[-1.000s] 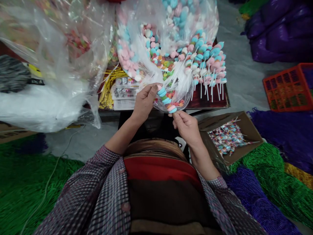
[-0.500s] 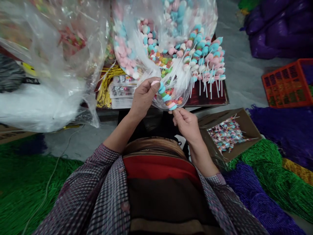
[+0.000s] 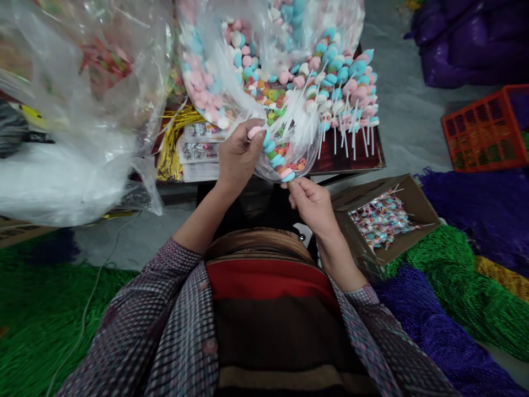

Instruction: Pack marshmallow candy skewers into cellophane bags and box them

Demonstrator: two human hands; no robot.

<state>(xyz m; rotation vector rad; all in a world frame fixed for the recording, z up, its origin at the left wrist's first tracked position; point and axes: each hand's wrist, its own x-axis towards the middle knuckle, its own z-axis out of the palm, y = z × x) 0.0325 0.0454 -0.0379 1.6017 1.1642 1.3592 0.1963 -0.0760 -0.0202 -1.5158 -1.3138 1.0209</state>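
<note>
Between my hands, at the table's front edge, a candy skewer (image 3: 274, 157) of blue, pink, orange and green pieces slants down to the right. My left hand (image 3: 239, 157) is closed at its upper end, with a pink candy (image 3: 255, 132) between thumb and fingers. My right hand (image 3: 309, 201) pinches the lower end just below the last blue candy; the stick there is hidden by the fingers. Behind the skewer lies an open clear bag of ring gummies (image 3: 295, 164) and white sticks (image 3: 295, 118). Finished-looking candy skewers (image 3: 351, 82) are piled to the right on the dark table (image 3: 372, 161).
Large bags of pink, white and blue candies (image 3: 200, 82) lie at the back. Gold twist ties (image 3: 169, 146) and printed packets (image 3: 200, 151) sit left, beside plastic bags (image 3: 61, 182). A cardboard box (image 3: 421, 212) of wrapped skewers, an orange crate (image 3: 483, 132) and green cord bundles (image 3: 442, 259) are on the right.
The view has shifted slightly. My left hand has tilted a little, and more of the pink candy at the skewer's top shows. Both hands keep their hold.
</note>
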